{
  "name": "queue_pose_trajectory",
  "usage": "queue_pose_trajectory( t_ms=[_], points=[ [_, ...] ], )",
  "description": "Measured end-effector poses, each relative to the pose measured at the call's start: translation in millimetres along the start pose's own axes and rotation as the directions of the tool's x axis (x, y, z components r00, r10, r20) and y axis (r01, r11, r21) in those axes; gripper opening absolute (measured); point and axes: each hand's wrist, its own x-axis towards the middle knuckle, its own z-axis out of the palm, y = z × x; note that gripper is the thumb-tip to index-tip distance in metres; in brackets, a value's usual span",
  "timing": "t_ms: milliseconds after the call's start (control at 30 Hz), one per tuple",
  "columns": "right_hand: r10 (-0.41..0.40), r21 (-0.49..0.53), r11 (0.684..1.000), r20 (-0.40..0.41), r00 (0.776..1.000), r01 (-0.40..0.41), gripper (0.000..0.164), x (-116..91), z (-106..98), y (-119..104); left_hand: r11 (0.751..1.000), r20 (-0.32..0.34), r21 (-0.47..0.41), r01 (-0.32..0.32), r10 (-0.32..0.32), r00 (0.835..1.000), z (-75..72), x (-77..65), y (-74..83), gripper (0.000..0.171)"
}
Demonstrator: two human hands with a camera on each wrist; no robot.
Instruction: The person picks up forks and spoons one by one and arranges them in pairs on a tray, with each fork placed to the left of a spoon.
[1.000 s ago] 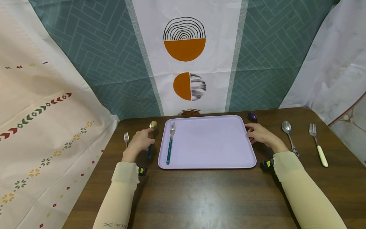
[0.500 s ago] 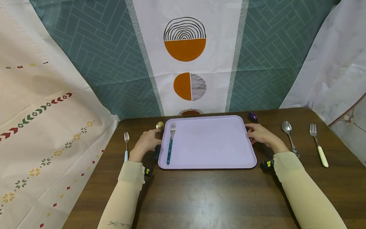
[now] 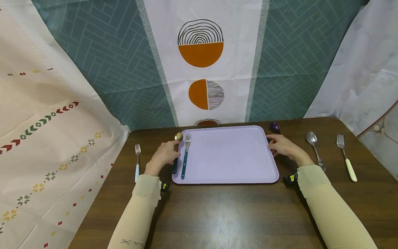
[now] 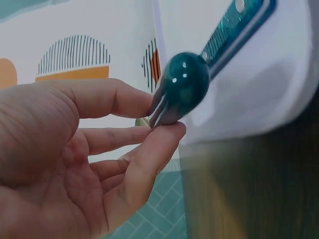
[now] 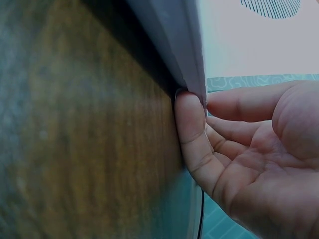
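In the head view my left hand [image 3: 163, 154] pinches a spoon [image 3: 178, 137] with a gold bowl and a dark teal handle, at the left rim of the lilac tray [image 3: 230, 155]. The rounded end of the spoon's handle [image 4: 187, 82] shows large in the left wrist view, thumb and fingertips gripping behind it. On the tray's left side lies a fork [image 3: 184, 162] with a teal speckled handle. Across from it, my right hand [image 3: 281, 145] holds the tray's right rim; thumb and forefinger pinch the edge [image 5: 197, 55] in the right wrist view.
A light-blue-handled fork [image 3: 137, 162] lies left of my left hand. Beyond my right hand is a purple spoon [image 3: 274, 127]. A silver spoon [image 3: 312, 138] and a cream-handled fork [image 3: 349, 169] lie farther right. Cloth [image 3: 140, 69] hangs behind the wooden table [image 3: 224, 214].
My left hand has moved right with the spoon, from beside the tray to its left rim. The light-blue-handled fork has come into fuller view. My right hand stays at the tray.
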Motion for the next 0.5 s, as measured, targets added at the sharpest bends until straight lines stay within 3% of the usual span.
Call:
queue_pose_trajectory(
  t_ms=[500],
  points=[
    [-0.001, -0.003, 1.0, -0.004, 1.0, 0.001, 0.064, -0.2, 0.1, -0.9, 0.999, 0.028, 0.031, -0.017, 0.016, 0.999, 17.3, 4.9, 22.2, 0.057]
  ],
)
